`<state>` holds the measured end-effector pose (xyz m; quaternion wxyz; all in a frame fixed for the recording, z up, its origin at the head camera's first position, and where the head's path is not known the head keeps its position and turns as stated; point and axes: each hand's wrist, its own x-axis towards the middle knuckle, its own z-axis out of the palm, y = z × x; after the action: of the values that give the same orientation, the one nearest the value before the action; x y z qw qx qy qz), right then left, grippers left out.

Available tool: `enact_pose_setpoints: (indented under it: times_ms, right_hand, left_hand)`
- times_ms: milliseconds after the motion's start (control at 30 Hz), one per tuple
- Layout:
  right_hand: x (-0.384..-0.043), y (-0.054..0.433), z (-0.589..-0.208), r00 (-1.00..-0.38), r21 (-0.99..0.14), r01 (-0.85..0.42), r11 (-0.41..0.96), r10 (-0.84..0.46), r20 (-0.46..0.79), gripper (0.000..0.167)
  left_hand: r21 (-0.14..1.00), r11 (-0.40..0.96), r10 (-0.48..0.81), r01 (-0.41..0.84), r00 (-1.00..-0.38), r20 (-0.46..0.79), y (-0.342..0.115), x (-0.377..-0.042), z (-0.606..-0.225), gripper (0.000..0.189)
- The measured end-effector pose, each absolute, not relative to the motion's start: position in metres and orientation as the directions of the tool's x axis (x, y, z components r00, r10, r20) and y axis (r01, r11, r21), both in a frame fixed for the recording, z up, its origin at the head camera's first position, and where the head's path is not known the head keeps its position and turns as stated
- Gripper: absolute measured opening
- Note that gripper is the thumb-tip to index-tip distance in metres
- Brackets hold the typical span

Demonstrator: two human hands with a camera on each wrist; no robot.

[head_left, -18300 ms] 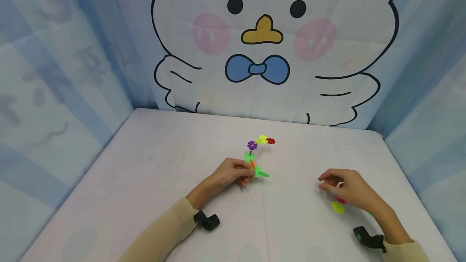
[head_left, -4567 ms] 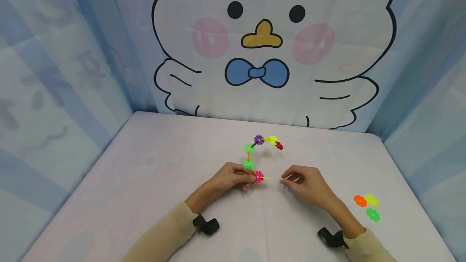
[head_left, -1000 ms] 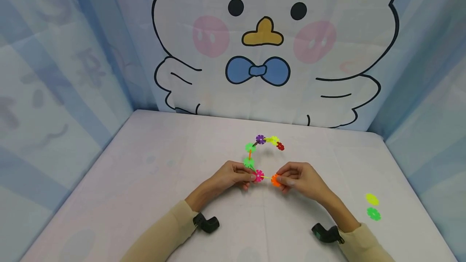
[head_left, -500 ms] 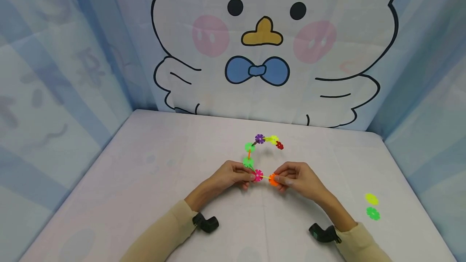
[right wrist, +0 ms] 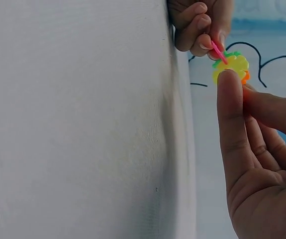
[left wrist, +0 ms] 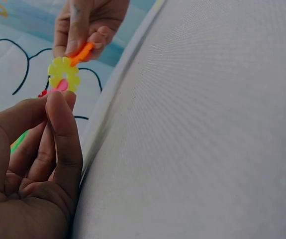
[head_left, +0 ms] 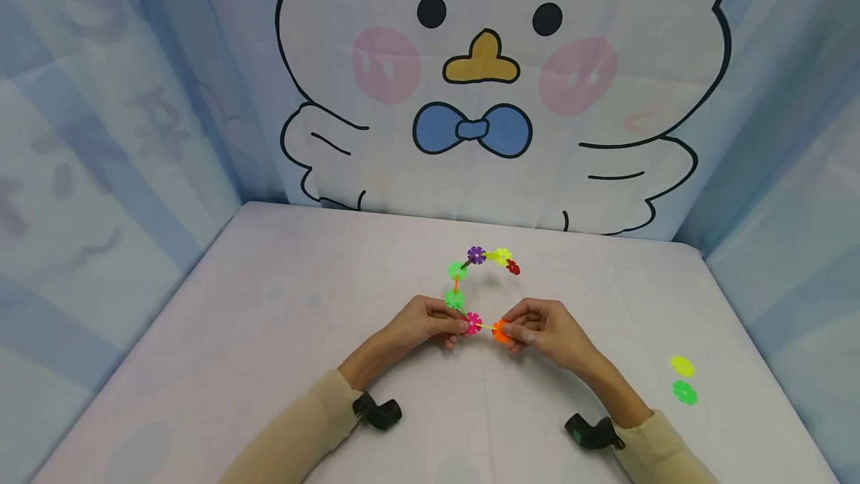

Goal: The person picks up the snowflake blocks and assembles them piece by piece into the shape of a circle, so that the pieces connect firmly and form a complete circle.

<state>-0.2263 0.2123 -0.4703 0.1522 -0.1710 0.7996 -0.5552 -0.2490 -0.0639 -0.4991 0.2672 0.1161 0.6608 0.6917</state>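
Note:
Between thumb and finger, my left hand [head_left: 430, 322] pinches a pink flower-shaped interlocking disc [head_left: 474, 323]. From it a curved chain runs up and away: green discs [head_left: 455, 299], an orange one edge-on [head_left: 457, 284], a purple disc [head_left: 476, 255], a yellow one [head_left: 502, 255] and a red one [head_left: 513, 267] at its far end. Another yellow disc [left wrist: 63, 72], thin and edge-on in the head view, is slotted onto the pink disc. My right hand [head_left: 546, 329] pinches an orange disc [head_left: 500, 332] right at that yellow disc's free edge; fingertips partly hide the orange one.
On the white table [head_left: 235, 334], a loose yellow disc [head_left: 683, 366] and a loose green disc [head_left: 685, 393] lie to the right of my right hand. A printed curtain [head_left: 470, 193] stands behind the table, with blue curtains at both sides.
Since the oldest frame, the pink and yellow discs have joined the chain. The orange disc was picked up from the right and brought to the yellow edge; lately my right hand edges slightly left.

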Motion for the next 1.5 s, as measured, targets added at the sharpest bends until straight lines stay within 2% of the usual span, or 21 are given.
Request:
enact_pose_setpoints:
  times_ms: [333,700,1067,1267,1500]
  right_hand:
    - [-0.223,0.209,-0.47,-0.898,-0.939,-0.116,0.323,-0.438,-0.04,0.019]
    - [-0.224,0.206,-0.469,-0.903,-0.943,-0.076,0.325,-0.424,-0.074,0.023]
    - [-0.222,0.209,-0.465,-0.897,-0.862,-0.129,0.491,-0.429,-0.11,0.017]
    - [-0.217,0.203,-0.466,-0.906,-0.86,-0.159,0.485,-0.417,-0.068,0.015]
    - [-0.213,0.195,-0.469,-0.922,-0.886,-0.171,0.431,-0.388,-0.011,0.017]
  left_hand:
    - [0.977,0.033,0.523,-0.211,-0.829,-0.196,-0.063,-0.249,-0.499,0.024]
    - [0.976,-0.022,0.515,-0.216,-0.839,-0.174,-0.064,-0.249,-0.501,0.021]
    - [0.977,-0.046,0.51,-0.207,-0.846,-0.155,-0.062,-0.248,-0.501,0.025]
    - [0.979,-0.031,0.506,-0.2,-0.848,-0.157,-0.061,-0.249,-0.502,0.028]
    - [0.983,0.046,0.57,-0.179,-0.803,-0.173,-0.059,-0.247,-0.5,0.023]
